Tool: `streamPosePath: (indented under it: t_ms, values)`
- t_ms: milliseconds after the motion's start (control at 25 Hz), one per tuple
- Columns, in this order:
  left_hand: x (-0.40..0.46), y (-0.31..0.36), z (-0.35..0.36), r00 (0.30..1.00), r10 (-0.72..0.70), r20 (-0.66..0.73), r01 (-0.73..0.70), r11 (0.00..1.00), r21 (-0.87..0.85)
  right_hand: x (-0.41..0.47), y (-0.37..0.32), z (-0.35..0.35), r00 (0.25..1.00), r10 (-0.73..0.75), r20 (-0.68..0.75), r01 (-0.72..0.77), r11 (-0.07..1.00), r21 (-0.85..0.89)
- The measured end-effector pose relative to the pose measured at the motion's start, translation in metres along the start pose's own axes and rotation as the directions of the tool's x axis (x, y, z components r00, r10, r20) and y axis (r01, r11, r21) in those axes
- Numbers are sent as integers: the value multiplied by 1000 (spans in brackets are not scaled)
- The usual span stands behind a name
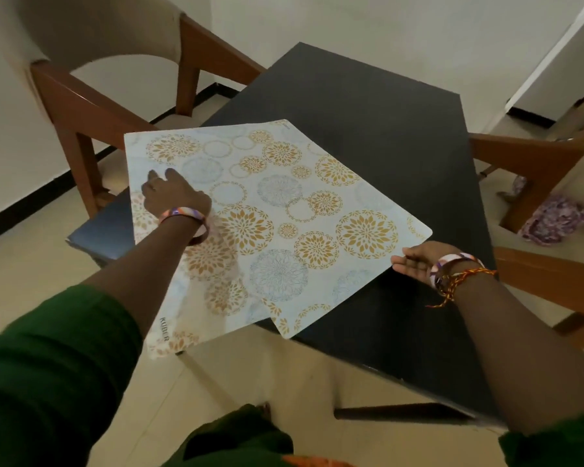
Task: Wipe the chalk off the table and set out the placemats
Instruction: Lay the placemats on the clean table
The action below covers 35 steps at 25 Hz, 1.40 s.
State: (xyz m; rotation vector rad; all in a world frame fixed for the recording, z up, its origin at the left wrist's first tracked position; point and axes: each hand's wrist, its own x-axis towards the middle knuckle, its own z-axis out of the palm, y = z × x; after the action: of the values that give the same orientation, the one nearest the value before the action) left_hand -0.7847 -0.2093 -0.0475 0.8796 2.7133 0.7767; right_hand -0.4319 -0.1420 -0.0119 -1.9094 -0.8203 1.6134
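Two white placemats with gold and blue flower circles overlap on the black table [368, 112]. The upper placemat [284, 197] lies skewed across the table's left part. A second placemat [189, 298] sticks out beneath it and hangs over the near left edge. My left hand [172, 195] rests on the top mat near its far left side, fingers bent against the surface. My right hand [415, 262] touches the top mat's right edge with fingers straight, palm turned up slightly. No chalk shows on the bare black surface.
A wooden chair [91, 106] with a pale back stands at the far left. Another wooden chair [533, 166] stands on the right, with a purple patterned cloth [553, 219] on the floor by it. A blue seat or board [102, 230] shows under the table's left corner.
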Motion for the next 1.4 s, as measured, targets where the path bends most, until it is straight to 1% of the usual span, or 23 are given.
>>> streamPosePath:
  t_ms: [80,160,280,360,440,520,560,640,680,720,800,880,960,1040,1120,1200,1240,1320,1400]
  values:
    - [-10,34,20,989,120,83,-121,993,11,14,-16,-6,1000,6,11,-7,1000,27]
    - [-17,63,41,963,216,162,-219,976,3,27,-32,-14,1000,4,-4,-4,997,76]
    - [-33,103,64,918,319,236,-332,943,15,44,-49,-28,1000,14,-2,-13,979,205]
    - [-49,130,76,873,393,289,-424,904,50,52,-50,-37,1000,20,9,-22,953,301]
    - [-66,160,89,791,489,368,-548,833,72,60,-50,-45,999,46,16,-49,933,357]
    - [-86,190,107,693,557,457,-650,758,61,68,-50,-54,997,69,41,-78,939,335]
    - [-96,205,117,658,570,492,-676,735,54,70,-50,-60,995,75,69,-92,949,303]
    - [-114,232,138,624,561,544,-692,720,51,75,-52,-76,987,112,111,-130,976,173]
    - [-121,244,148,623,542,564,-686,725,60,78,-53,-84,988,115,104,-123,990,73]
    - [-128,255,157,629,511,585,-671,737,77,85,-55,-94,994,86,72,-83,995,-48]
    - [-143,275,176,641,426,639,-634,763,127,101,-61,-113,999,-35,10,36,968,-247]
    - [-159,296,200,670,350,655,-585,792,174,123,-66,-134,992,-124,-9,113,932,-345]
    - [-173,313,217,744,323,585,-515,835,194,142,-65,-155,986,-166,20,160,906,-392]
    - [-178,324,225,800,301,519,-470,852,229,162,-63,-177,963,-268,24,259,900,-350]
    - [-178,326,224,802,289,523,-467,849,248,178,-67,-193,913,-406,-26,384,881,-275]
    - [-179,324,221,770,301,562,-500,833,239,194,-72,-199,883,-465,-57,444,870,-213]
    - [-181,323,221,745,316,587,-533,811,240,199,-73,-197,890,-455,-29,443,878,-180]
    - [-184,323,222,694,326,641,-591,767,249,207,-71,-187,904,-419,90,426,899,-100]
    - [-184,325,224,677,291,676,-596,756,272,210,-67,-174,897,-407,172,422,905,-61]
